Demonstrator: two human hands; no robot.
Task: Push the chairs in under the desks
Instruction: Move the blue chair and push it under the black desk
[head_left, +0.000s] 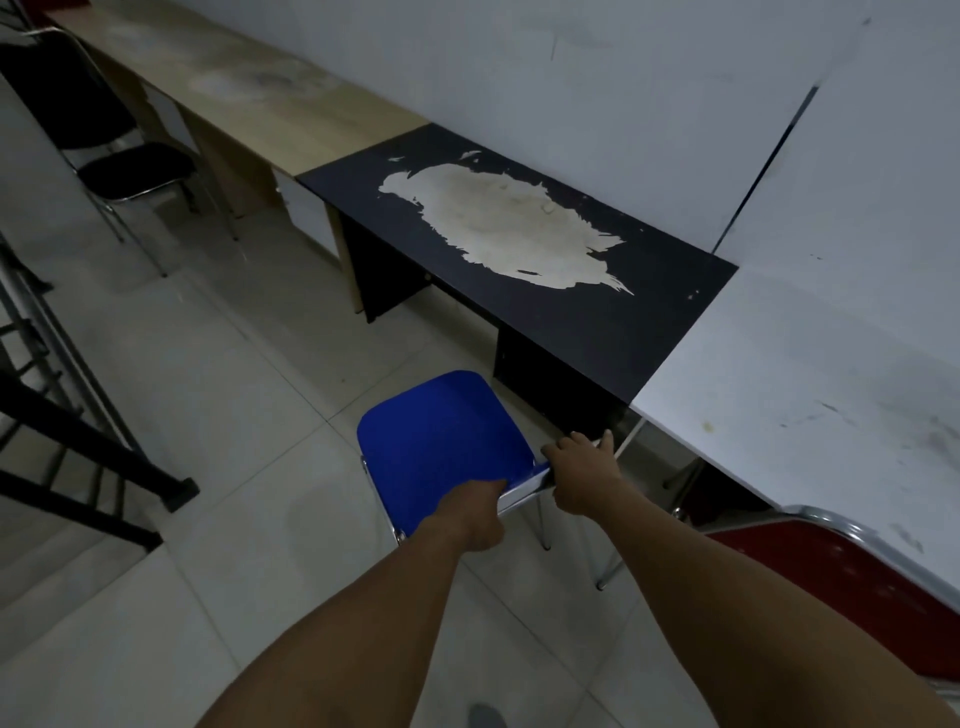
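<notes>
I see a pale tiled floor (218, 395) across the frame, a white wall (597, 67) along the top, and a black railing (78, 447) at the left edge.

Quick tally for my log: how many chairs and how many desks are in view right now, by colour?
Blue padded chair, held by left hand and right hand: 1
Black padded chair: 1
Red chair: 1
Light wood desk: 1
Black worn-top desk: 1
White desk: 1
Total: 3 chairs, 3 desks, 6 items

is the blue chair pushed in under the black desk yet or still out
Still out. The blue chair stands on open floor in front of the black desk, seat fully visible; left hand and right hand grip it.
</notes>
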